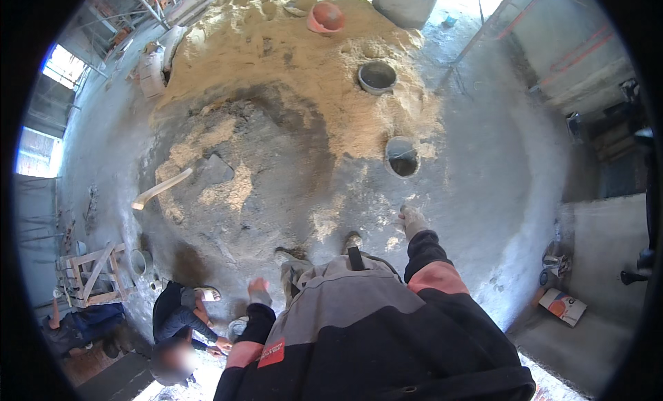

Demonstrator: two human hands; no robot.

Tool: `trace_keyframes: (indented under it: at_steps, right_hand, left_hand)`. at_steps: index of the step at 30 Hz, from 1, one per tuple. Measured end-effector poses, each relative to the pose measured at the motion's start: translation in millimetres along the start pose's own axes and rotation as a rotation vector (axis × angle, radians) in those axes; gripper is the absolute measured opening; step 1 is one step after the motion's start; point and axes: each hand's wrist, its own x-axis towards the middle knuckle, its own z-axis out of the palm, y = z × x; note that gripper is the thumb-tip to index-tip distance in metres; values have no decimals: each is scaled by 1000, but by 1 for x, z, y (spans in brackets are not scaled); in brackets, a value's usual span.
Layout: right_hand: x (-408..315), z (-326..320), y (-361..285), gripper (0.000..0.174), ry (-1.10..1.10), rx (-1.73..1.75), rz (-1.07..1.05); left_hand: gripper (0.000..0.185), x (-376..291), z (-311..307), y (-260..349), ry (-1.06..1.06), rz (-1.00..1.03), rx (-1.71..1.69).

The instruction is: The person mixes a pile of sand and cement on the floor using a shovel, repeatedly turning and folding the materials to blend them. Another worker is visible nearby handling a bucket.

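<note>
My right hand [413, 223] reaches out over the grey floor, seen from above. It is nearest to a grey bucket [390, 148] with a thin wire handle and dark contents, and a gap shows between them. My left hand [259, 290] hangs low by my left side, with no object visible in it. How the fingers of either hand are set is too small to make out. Beyond the bucket, a dark round tub [377, 78] rests on yellow sand [300, 59]. To the left, a shovel lies with its blade [217, 170] on grey mortar and its pale wooden handle [161, 189] pointing left.
An orange bucket [325, 18] sits on the sand heap near a concrete column [405, 5]. At lower left a person [178, 313] crouches beside a small bucket [238, 328]; another person [83, 323] is farther left near a wooden frame [96, 277]. A printed bag [562, 307] lies at right.
</note>
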Motion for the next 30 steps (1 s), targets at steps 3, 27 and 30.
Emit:
trace_keyframes:
  at_steps: [3,27,30]
  right_hand:
    - [1,-56,72,34,-19,-303,-175]
    - [49,-192,-70,37,134,-202,254]
    - [105,-218,-71,47,26,-504,208]
  left_hand:
    - [27,24,3,89,67,-152,-968]
    - [26,211,59,396,-309,234,-38]
    - [29,208,15,501,-287,72,-829]
